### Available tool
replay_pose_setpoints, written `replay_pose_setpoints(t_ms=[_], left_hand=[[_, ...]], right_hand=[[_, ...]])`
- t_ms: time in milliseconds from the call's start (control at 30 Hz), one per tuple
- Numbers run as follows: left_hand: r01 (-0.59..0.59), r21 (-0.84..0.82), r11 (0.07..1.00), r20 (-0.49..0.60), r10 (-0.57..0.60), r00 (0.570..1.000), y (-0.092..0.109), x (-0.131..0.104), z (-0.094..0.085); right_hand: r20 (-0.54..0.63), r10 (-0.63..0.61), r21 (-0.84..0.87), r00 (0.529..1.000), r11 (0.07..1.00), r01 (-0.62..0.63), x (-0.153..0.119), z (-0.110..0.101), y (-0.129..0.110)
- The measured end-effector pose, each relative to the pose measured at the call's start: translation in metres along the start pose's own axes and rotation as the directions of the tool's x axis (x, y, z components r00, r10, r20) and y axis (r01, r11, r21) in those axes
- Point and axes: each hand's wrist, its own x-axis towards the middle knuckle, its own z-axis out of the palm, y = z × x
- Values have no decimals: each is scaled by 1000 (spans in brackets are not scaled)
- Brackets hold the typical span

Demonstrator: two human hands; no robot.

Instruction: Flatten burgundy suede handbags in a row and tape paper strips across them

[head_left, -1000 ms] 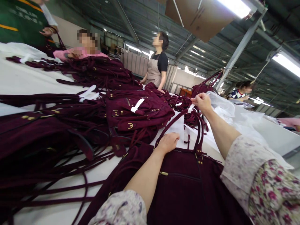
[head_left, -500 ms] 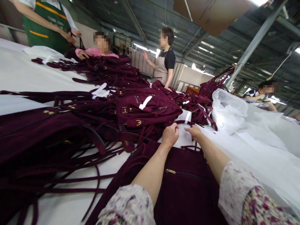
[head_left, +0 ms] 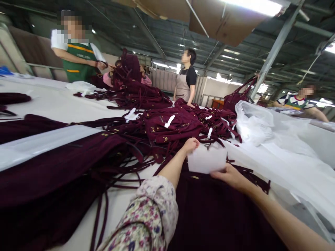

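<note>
A large maroon bag point(head_left: 222, 212) lies directly in front of me, a small brass zip pull point(head_left: 194, 177) near its upper part. Above its top edge a white sheet point(head_left: 206, 159) is held up between my hands. My left hand point(head_left: 192, 145) is closed at the sheet's upper left corner. Thumb and fingers of my right hand point(head_left: 228, 175) pinch the lower right corner. Thin maroon straps point(head_left: 251, 172) lie just right of that hand. Past the sheet, a white wrap point(head_left: 209, 133) shows on a maroon strap.
Several maroon bags point(head_left: 172, 122) with tangled straps are heaped beyond my hands. Another big bag point(head_left: 57, 177) lies left, under a pale strip point(head_left: 49, 144). Clear plastic point(head_left: 253, 122) and white sheeting point(head_left: 282, 160) cover the right side. Co-workers point(head_left: 81, 59) are around the table.
My hands were at a wrapped maroon strap; now they hold the white sheet. The right hand moved lower and right. Across the table, a pink-sleeved person now holds up a maroon bag.
</note>
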Motion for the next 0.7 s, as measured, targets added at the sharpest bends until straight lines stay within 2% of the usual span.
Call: replay_pose_setpoints(t_ms=[67,167,233,333,433,500,567,633,700], left_hand=[[-7,91,996,176,-9,984,15,-15,-13],[-79,208,975,405,-13,914,35,-52,-27],[-144,260,955,520,-12,854,46,-88,-32],[-219,301,928,640,-27,768,58,-155,-33],[-382,362,850,696,26,718,62,-222,-26],[-517,436,737,681,105,725,59,-255,-17],[-574,522,631,621,180,763,54,-273,-8],[-584,582,566,570,229,789,49,-280,0],[-590,612,527,559,241,794,47,-280,5]], right_hand=[[130,-77,-288,988,951,112,-29,9,6],[231,-72,-574,970,795,195,-62,19,17],[280,-26,-683,960,697,218,-77,27,22],[325,10,-770,946,584,259,-91,37,24],[309,14,-828,951,496,262,-98,45,25],[300,6,-850,954,456,264,-102,49,25],[301,-4,-858,953,435,273,-105,53,24],[295,5,-864,955,427,265,-110,56,17],[260,33,-872,965,438,220,-119,59,6]])
